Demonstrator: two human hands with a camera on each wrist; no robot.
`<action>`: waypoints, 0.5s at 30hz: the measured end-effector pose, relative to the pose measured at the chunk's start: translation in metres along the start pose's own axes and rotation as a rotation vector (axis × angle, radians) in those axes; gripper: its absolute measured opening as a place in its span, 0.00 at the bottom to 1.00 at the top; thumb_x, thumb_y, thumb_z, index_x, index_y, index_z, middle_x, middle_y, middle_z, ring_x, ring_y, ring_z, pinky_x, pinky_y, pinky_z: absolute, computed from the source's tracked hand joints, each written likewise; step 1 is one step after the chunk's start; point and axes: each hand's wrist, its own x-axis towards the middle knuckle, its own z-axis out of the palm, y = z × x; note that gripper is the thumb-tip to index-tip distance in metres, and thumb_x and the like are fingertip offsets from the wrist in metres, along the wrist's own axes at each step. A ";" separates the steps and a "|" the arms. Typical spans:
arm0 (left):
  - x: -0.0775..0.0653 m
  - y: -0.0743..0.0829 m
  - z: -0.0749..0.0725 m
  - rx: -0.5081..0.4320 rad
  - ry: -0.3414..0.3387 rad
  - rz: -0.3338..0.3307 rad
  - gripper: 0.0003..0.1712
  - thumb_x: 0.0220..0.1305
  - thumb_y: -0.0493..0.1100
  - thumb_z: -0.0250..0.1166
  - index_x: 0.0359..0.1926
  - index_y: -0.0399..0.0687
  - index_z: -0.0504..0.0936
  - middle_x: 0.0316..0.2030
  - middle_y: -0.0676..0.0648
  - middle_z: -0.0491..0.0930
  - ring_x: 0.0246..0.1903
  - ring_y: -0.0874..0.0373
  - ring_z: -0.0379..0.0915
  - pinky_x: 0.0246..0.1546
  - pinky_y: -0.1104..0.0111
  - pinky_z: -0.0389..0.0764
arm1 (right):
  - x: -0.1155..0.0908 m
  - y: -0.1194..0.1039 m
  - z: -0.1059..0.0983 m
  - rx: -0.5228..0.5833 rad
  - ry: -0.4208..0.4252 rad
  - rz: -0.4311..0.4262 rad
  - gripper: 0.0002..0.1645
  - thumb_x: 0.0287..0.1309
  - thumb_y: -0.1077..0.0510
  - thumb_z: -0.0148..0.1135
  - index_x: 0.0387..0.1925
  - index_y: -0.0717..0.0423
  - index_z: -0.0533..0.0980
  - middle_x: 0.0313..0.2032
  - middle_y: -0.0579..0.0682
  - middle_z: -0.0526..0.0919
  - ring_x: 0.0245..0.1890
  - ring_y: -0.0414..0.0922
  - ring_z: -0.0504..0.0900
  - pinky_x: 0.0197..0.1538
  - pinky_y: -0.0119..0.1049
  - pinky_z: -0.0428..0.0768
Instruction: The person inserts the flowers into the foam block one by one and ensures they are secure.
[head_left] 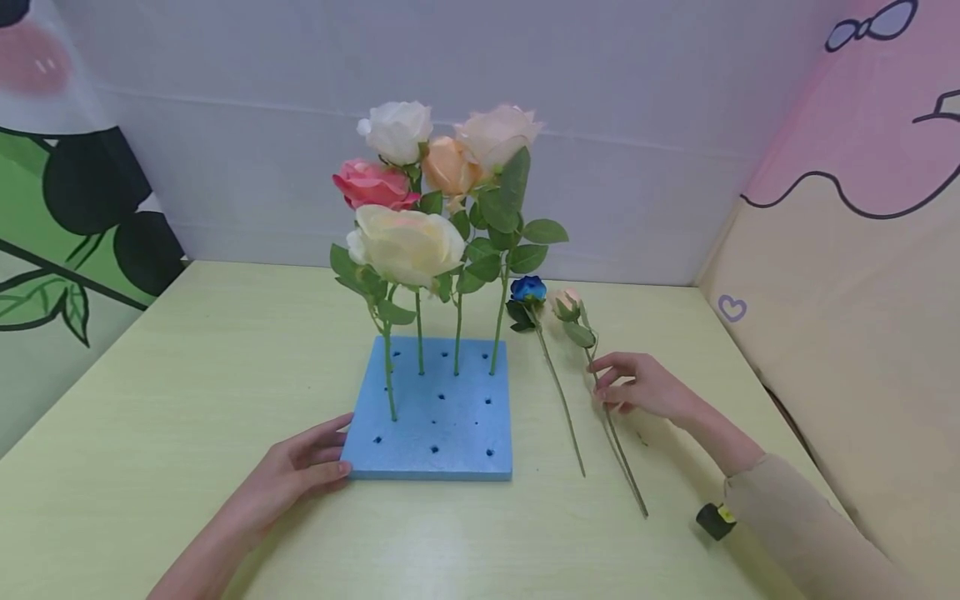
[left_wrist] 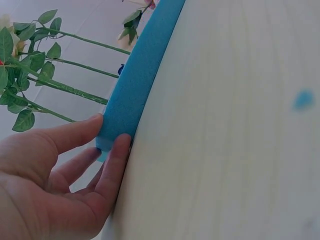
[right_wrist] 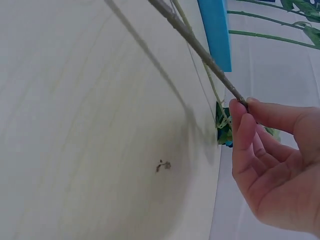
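Note:
A blue foam block [head_left: 459, 433] with rows of holes lies flat on the table, several artificial roses upright in it. My left hand [head_left: 303, 467] holds its near left corner, thumb and fingers against the edges; the left wrist view shows the fingertips [left_wrist: 120, 145] on the block's side. To the right, my right hand [head_left: 637, 385] pinches the stem of a pale peach rose [head_left: 566, 304] between thumb and fingers. That stem [right_wrist: 205, 55] slants over its shadow in the right wrist view. A blue rose [head_left: 528, 289] lies beside it, between block and right hand.
White, pink, orange, blush and cream [head_left: 408, 246] roses stand in the block's back and left holes. A small black and yellow object [head_left: 716, 521] sits by the right sleeve. Curtains border the table [head_left: 187, 375] at the back and sides.

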 end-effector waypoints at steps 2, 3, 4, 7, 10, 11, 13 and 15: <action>0.000 0.000 0.000 0.001 -0.001 0.000 0.45 0.63 0.44 0.69 0.76 0.49 0.57 0.69 0.33 0.64 0.53 0.63 0.76 0.51 0.69 0.86 | -0.001 -0.005 -0.002 -0.002 0.013 -0.006 0.27 0.63 0.64 0.61 0.62 0.67 0.70 0.44 0.66 0.83 0.34 0.46 0.86 0.36 0.39 0.87; 0.000 0.000 0.000 -0.002 -0.003 0.000 0.45 0.63 0.43 0.69 0.76 0.49 0.57 0.69 0.33 0.64 0.53 0.63 0.76 0.51 0.69 0.86 | -0.002 -0.008 -0.002 -0.003 0.021 -0.012 0.26 0.63 0.64 0.60 0.62 0.67 0.70 0.44 0.66 0.83 0.34 0.46 0.86 0.36 0.39 0.87; 0.000 0.000 0.000 -0.003 -0.004 0.000 0.45 0.63 0.43 0.68 0.76 0.49 0.57 0.69 0.33 0.64 0.53 0.63 0.76 0.51 0.68 0.86 | -0.002 -0.011 -0.003 -0.003 0.032 -0.016 0.26 0.63 0.64 0.60 0.61 0.67 0.70 0.44 0.66 0.83 0.34 0.46 0.86 0.36 0.39 0.87; 0.001 0.001 0.000 -0.005 -0.005 -0.001 0.45 0.63 0.43 0.68 0.76 0.49 0.57 0.69 0.33 0.64 0.53 0.62 0.76 0.51 0.68 0.86 | -0.004 -0.019 -0.005 -0.002 0.064 -0.030 0.23 0.63 0.64 0.60 0.59 0.67 0.70 0.43 0.64 0.82 0.34 0.45 0.87 0.35 0.37 0.87; 0.001 0.001 0.000 -0.001 -0.002 -0.004 0.45 0.63 0.43 0.68 0.76 0.49 0.57 0.69 0.33 0.64 0.54 0.62 0.76 0.51 0.68 0.86 | -0.005 -0.026 -0.005 0.007 0.096 -0.059 0.21 0.63 0.64 0.61 0.56 0.66 0.71 0.42 0.62 0.82 0.34 0.43 0.87 0.33 0.36 0.86; 0.001 0.001 0.000 0.001 -0.001 -0.005 0.45 0.63 0.43 0.69 0.76 0.49 0.57 0.69 0.33 0.64 0.54 0.62 0.76 0.51 0.68 0.86 | -0.006 -0.028 -0.006 0.010 0.107 -0.068 0.20 0.63 0.64 0.61 0.55 0.66 0.71 0.41 0.61 0.81 0.34 0.42 0.87 0.32 0.36 0.86; 0.002 0.000 0.000 0.003 -0.001 -0.006 0.45 0.63 0.43 0.69 0.76 0.49 0.57 0.69 0.33 0.64 0.53 0.62 0.76 0.51 0.68 0.86 | -0.007 -0.031 -0.006 0.012 0.129 -0.089 0.20 0.62 0.64 0.62 0.54 0.65 0.71 0.41 0.61 0.81 0.33 0.41 0.87 0.31 0.36 0.86; 0.002 0.000 0.000 0.005 -0.002 -0.006 0.45 0.63 0.44 0.69 0.76 0.49 0.57 0.69 0.33 0.64 0.53 0.63 0.76 0.51 0.68 0.86 | -0.007 -0.033 -0.006 0.012 0.151 -0.104 0.19 0.62 0.65 0.62 0.53 0.64 0.71 0.41 0.62 0.81 0.32 0.41 0.87 0.30 0.36 0.85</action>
